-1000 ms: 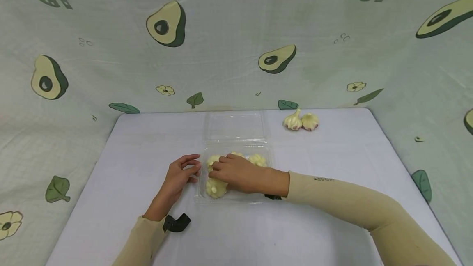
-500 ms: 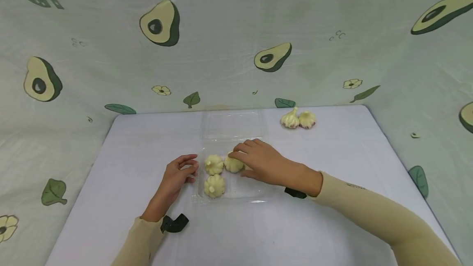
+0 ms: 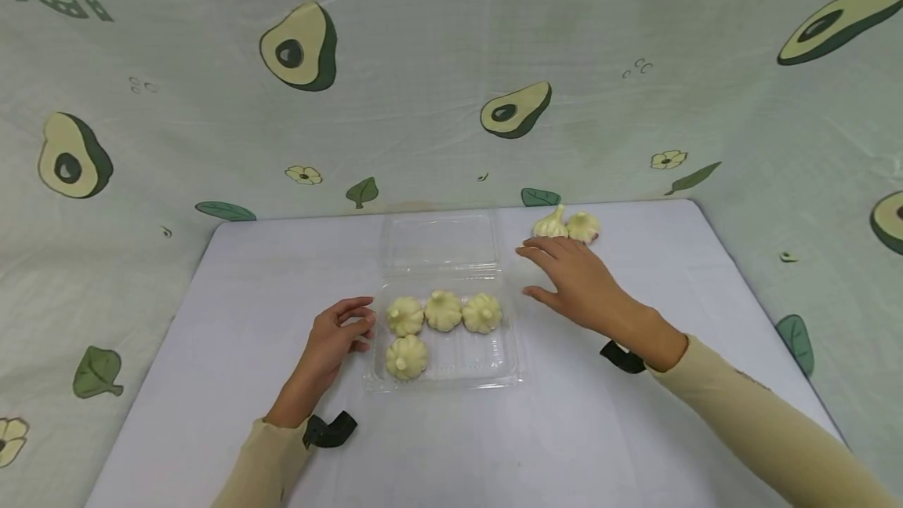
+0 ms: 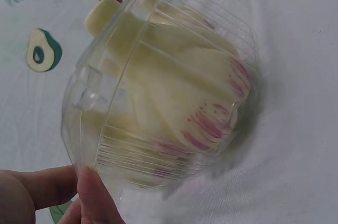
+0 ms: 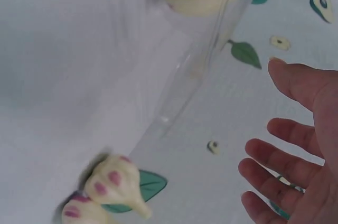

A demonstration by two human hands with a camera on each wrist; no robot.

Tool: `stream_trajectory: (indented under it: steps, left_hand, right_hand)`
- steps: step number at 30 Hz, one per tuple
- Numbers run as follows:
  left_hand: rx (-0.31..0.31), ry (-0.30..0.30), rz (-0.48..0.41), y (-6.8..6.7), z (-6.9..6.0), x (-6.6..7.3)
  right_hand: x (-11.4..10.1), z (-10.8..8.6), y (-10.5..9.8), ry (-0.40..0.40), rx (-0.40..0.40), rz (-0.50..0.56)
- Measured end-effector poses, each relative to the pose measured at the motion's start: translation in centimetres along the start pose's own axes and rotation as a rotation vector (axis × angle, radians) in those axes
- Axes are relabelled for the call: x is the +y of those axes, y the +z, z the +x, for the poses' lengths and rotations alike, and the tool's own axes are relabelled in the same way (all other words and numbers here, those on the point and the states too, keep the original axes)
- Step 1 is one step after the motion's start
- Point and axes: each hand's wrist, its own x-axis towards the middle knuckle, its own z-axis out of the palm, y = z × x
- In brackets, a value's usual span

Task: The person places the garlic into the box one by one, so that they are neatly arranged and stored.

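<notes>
A clear plastic clamshell container [image 3: 458, 359] lies with its lid folded back on the table. Several garlic bulbs [image 3: 443, 310] sit in it, a row along the back and one at front left. At its left edge, my left hand [image 3: 339, 339] pinches the rim between thumb and finger; the left wrist view shows the fingertips [image 4: 90, 176] on the plastic. My right hand [image 3: 582, 284] is over the table right of the container, fingers spread and holding nothing. Just beyond it are two more garlic bulbs [image 3: 583, 226], side by side, one partly covered by the fingers.
The white table [image 3: 282, 257] ends at a back edge close behind the lid [image 3: 440, 240] and the loose bulbs. A pale cloth [image 3: 423, 100] printed with avocados and leaves hangs behind and at the sides.
My right hand has let go of a garlic bulb at the container's back row and moved right and away, toward the two loose bulbs. The left hand has stayed at the container's edge.
</notes>
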Motion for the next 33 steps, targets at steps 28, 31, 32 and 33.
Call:
stream_trajectory:
  steps: [28,31,32,33]
  left_hand:
    - [-0.001,0.005,-0.002,0.0,-0.2,0.0]
    - [0.0,0.004,-0.002,0.0,-0.2,0.1]
    - [-0.001,0.003,-0.003,0.0,-0.2,0.1]
    - [-0.001,0.003,-0.002,0.1,-0.2,0.1]
  right_hand:
    - [10.4,-2.5,0.7,0.423,0.013,-0.05]
    - [11.0,-2.2,1.0,0.437,-0.006,-0.049]
    - [11.2,-2.1,1.2,0.442,-0.012,-0.047]
    - [11.4,-2.0,1.3,0.447,-0.018,-0.045]
